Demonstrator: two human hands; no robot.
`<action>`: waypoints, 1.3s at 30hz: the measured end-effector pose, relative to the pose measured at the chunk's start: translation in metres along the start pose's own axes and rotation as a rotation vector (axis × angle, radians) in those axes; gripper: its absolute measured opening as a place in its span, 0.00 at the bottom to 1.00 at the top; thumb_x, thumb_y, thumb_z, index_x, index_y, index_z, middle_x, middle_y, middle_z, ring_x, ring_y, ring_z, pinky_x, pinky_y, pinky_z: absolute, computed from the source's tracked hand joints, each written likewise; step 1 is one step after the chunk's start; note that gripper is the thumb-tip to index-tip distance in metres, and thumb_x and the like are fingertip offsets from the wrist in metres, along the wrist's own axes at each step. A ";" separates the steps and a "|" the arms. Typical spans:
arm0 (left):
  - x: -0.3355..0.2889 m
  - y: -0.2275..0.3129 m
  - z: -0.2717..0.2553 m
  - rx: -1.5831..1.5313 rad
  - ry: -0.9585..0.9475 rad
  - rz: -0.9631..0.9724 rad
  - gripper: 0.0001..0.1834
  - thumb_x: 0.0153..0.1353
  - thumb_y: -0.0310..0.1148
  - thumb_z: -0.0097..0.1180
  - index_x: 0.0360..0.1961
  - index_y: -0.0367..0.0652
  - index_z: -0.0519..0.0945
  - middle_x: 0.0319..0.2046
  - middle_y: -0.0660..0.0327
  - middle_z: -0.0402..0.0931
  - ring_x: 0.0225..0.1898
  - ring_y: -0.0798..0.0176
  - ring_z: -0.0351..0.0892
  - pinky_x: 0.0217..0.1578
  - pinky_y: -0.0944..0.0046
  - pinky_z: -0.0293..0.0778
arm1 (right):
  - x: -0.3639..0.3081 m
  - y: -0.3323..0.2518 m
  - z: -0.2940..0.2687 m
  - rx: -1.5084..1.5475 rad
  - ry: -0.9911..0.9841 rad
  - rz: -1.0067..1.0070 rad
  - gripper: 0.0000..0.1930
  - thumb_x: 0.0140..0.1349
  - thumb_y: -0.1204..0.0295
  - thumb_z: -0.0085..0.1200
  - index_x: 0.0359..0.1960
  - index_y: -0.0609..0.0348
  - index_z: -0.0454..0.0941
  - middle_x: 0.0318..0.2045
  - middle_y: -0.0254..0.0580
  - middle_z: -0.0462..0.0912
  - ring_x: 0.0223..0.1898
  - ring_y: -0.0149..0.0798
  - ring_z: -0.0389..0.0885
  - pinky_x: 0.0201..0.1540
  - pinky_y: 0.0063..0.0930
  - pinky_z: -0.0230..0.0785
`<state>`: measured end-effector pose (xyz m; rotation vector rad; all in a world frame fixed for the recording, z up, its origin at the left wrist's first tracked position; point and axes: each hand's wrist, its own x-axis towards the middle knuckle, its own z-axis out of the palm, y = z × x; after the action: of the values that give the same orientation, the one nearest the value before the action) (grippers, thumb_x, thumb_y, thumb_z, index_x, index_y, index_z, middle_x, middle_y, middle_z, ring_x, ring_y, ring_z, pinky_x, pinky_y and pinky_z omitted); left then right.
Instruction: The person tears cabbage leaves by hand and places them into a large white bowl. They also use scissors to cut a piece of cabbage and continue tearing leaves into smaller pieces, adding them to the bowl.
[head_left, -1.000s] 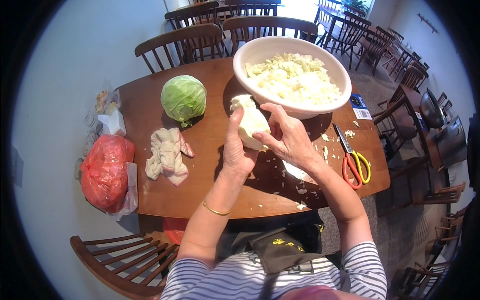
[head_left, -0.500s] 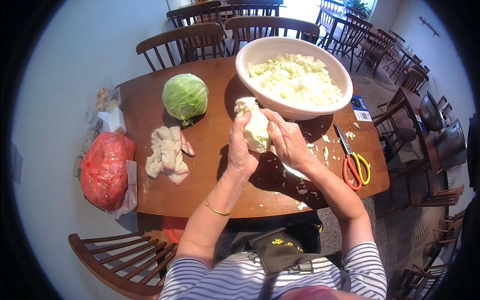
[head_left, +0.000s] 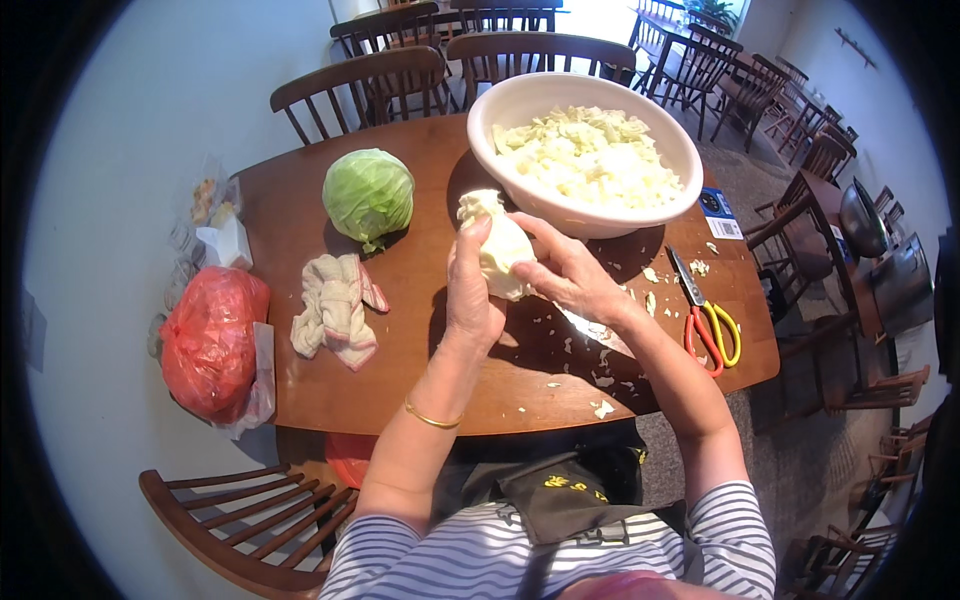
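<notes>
A pale, partly stripped cabbage heart [head_left: 507, 255] is held above the middle of the table between both hands. My left hand [head_left: 472, 285] wraps its left side, thumb up along it. My right hand [head_left: 572, 270] grips the right side, thumb pressed on its lower part and fingers over the top. Beneath the right hand shows a pale, shiny strip [head_left: 588, 325] that I cannot make out. Just beyond my hands, a large white bowl [head_left: 490, 140] holds torn cabbage pieces [head_left: 590, 160]. A whole green cabbage [head_left: 368, 195] sits to the left.
Scissors [head_left: 705, 315] with red and yellow handles lie at the right, among cabbage scraps [head_left: 603, 409]. Folded cloth gloves [head_left: 338, 305] rest at the left, near a red plastic bag [head_left: 215, 340]. Wooden chairs [head_left: 360, 85] stand behind the wooden table [head_left: 350, 405].
Both hands and the cabbage heart have shifted slightly left, and the heart has turned a little. My right thumb has moved lower on it.
</notes>
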<state>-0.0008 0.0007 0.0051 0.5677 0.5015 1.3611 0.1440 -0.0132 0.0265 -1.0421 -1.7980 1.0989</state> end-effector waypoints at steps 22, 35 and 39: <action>0.000 0.001 0.001 0.271 0.030 0.050 0.19 0.59 0.39 0.58 0.45 0.39 0.72 0.36 0.63 0.73 0.32 0.72 0.75 0.30 0.72 0.73 | 0.001 0.004 -0.015 -0.177 -0.078 -0.047 0.28 0.57 0.61 0.61 0.54 0.67 0.68 0.24 0.41 0.77 0.27 0.31 0.74 0.32 0.27 0.69; 0.000 0.002 0.002 0.330 0.020 0.056 0.16 0.58 0.36 0.59 0.43 0.38 0.73 0.35 0.63 0.74 0.35 0.72 0.74 0.34 0.70 0.72 | 0.000 0.008 -0.016 -0.202 -0.088 -0.114 0.25 0.56 0.65 0.57 0.51 0.67 0.68 0.21 0.44 0.76 0.24 0.34 0.75 0.29 0.30 0.68; 0.000 0.001 -0.001 0.409 0.007 0.126 0.16 0.58 0.35 0.59 0.42 0.36 0.73 0.34 0.62 0.75 0.34 0.72 0.74 0.34 0.71 0.72 | -0.003 -0.008 -0.005 -0.303 -0.061 -0.108 0.20 0.55 0.70 0.53 0.47 0.67 0.64 0.23 0.55 0.77 0.25 0.47 0.79 0.30 0.37 0.71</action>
<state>-0.0023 0.0010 0.0056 0.9409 0.7682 1.3873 0.1476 -0.0165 0.0352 -1.0795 -2.0903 0.8169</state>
